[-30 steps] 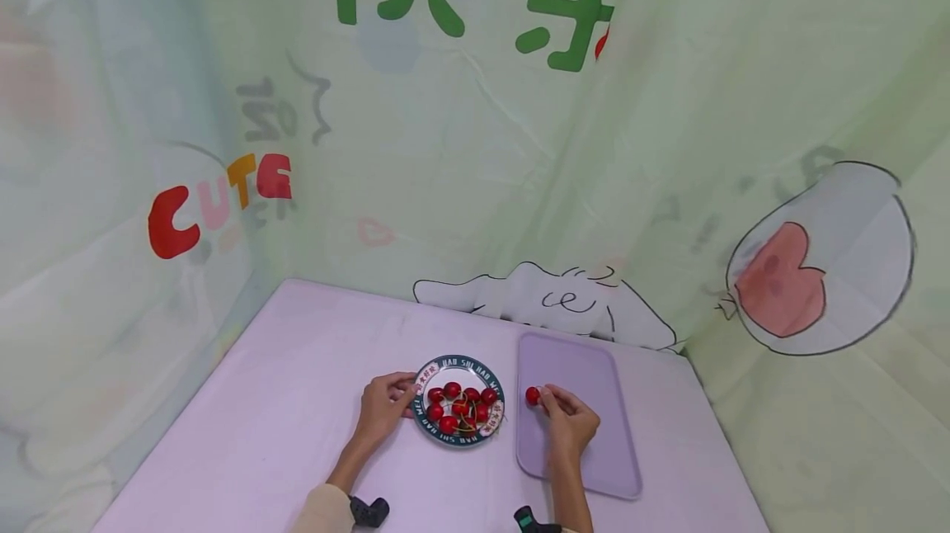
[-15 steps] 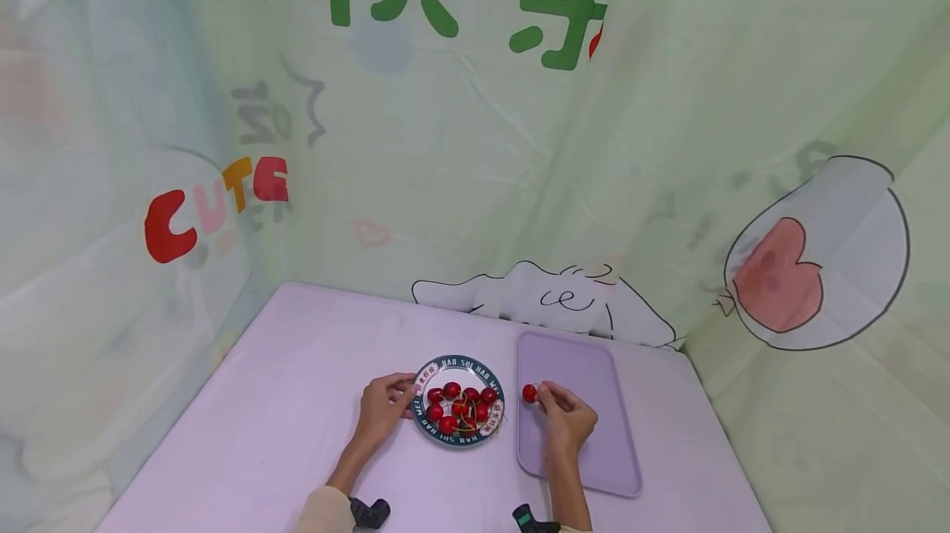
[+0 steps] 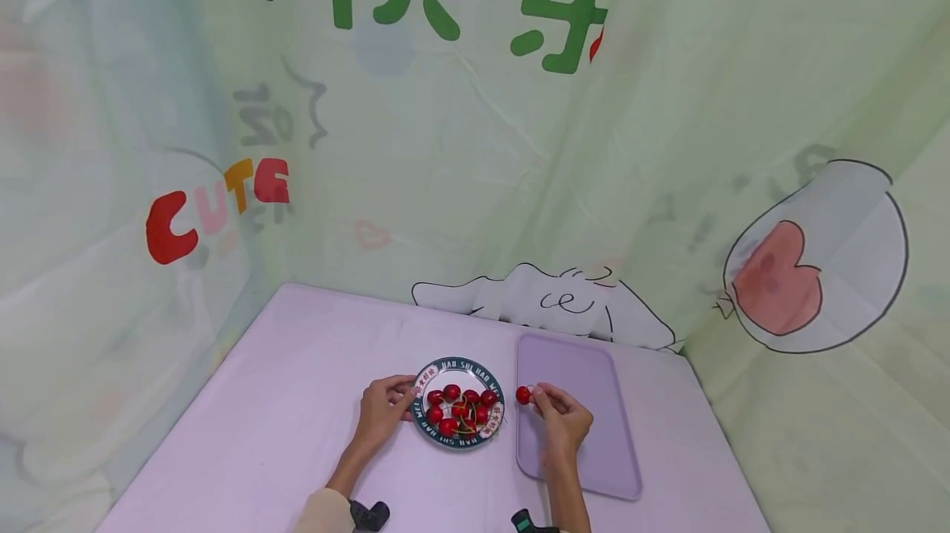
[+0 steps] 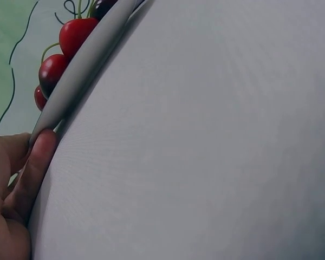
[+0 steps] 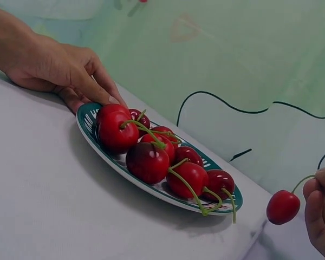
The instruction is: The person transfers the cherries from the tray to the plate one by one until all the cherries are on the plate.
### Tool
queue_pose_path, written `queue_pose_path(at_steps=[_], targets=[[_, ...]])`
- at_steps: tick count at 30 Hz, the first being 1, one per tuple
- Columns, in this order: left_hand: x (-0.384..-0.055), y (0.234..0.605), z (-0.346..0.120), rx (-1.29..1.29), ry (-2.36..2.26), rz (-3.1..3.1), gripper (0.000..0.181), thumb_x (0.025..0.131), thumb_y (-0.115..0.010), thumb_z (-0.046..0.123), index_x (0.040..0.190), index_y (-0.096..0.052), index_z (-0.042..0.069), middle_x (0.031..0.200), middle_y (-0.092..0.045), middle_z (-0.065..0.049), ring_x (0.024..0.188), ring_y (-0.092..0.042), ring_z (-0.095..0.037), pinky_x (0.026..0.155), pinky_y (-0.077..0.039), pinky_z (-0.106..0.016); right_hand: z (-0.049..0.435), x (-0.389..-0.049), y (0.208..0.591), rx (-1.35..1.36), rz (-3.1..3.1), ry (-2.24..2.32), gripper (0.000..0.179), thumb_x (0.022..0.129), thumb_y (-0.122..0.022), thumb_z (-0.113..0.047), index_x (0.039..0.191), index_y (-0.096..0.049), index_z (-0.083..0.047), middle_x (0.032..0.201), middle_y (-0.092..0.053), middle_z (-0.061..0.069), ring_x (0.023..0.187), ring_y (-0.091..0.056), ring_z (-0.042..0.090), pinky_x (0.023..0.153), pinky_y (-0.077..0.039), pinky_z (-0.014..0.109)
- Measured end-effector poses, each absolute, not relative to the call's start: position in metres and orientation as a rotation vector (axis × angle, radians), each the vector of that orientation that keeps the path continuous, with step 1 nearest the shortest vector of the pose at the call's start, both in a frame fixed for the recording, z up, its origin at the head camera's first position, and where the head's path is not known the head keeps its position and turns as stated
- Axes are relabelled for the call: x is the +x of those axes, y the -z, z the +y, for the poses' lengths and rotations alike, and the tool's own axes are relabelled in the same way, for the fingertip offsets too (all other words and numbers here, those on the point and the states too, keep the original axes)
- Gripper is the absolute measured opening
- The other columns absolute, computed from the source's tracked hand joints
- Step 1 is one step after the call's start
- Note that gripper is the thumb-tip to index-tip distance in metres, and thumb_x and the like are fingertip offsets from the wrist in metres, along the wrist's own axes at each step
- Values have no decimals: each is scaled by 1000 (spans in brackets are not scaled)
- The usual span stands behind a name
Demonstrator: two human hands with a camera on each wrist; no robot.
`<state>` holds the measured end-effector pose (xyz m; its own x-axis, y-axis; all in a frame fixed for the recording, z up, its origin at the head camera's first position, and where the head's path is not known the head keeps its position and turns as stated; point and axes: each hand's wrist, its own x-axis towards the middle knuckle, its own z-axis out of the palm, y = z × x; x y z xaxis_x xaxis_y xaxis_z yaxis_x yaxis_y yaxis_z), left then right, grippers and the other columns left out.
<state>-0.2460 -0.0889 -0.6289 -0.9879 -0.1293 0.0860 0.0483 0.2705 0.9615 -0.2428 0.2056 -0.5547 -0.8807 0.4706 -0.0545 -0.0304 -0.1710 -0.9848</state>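
Note:
My left hand (image 3: 381, 415) pinches the left rim of a round plate (image 3: 454, 374) with a dark green patterned border. In the left wrist view the fingers (image 4: 39, 162) meet at the plate's edge. Several red cherries (image 5: 117, 132) with green stems lie heaped on the plate. To its right, my right hand (image 3: 567, 424) pinches one cherry (image 3: 523, 395) by its stem, and the fruit hangs free in the right wrist view. That hand is over the left part of a flat purple tray (image 3: 575, 361), with the cherry near the tray's left edge.
A pale pinkish cloth covers the table (image 3: 334, 335). Printed curtains (image 3: 460, 186) enclose it at the back and on both sides. The tray stands just right of the plate, with a narrow gap between them.
My right hand has moved slightly left with the cherry, bringing it from over the tray to its left edge, closer to the plate. The left hand and plate stay put.

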Motion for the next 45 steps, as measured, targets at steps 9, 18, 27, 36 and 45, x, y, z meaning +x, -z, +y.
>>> queue_pose_path(at_steps=[9,18,27,36,45], targets=[[-247,632,-90,71,1808,-2380,30,104,-75,13,133,-76,4,100,-75,-9,68,-68,-12,63,-62,-18,200,-244,551,-450,-1740,-2172,27,96,-79,5,115,-73,21,80,-81,-1,68,-78,9,69,-66,21],[-248,631,-92,72,1791,-2380,30,105,-75,14,133,-76,5,100,-75,-10,67,-68,-12,63,-61,-17,187,-243,548,-399,-1773,-2217,23,96,-77,7,114,-73,21,82,-81,4,70,-78,11,71,-67,22],[-246,630,-91,63,1796,-2376,31,104,-75,11,133,-76,3,100,-75,-11,66,-67,-11,62,-61,-17,179,-240,541,-429,-1822,-2232,24,98,-78,2,116,-75,17,82,-81,0,73,-78,12,73,-67,22],[-247,632,-91,80,1803,-2389,31,104,-75,12,134,-76,5,100,-74,-10,66,-68,-12,63,-60,-15,173,-245,544,-429,-1825,-2253,20,99,-79,-3,114,-79,9,85,-82,-2,78,-81,14,78,-68,24],[-248,633,-91,76,1812,-2375,31,104,-75,11,134,-75,5,100,-74,-9,68,-67,-9,63,-61,-16,165,-252,552,-411,-1838,-2289,30,99,-80,-5,121,-75,14,93,-83,5,80,-81,14,79,-68,24]])
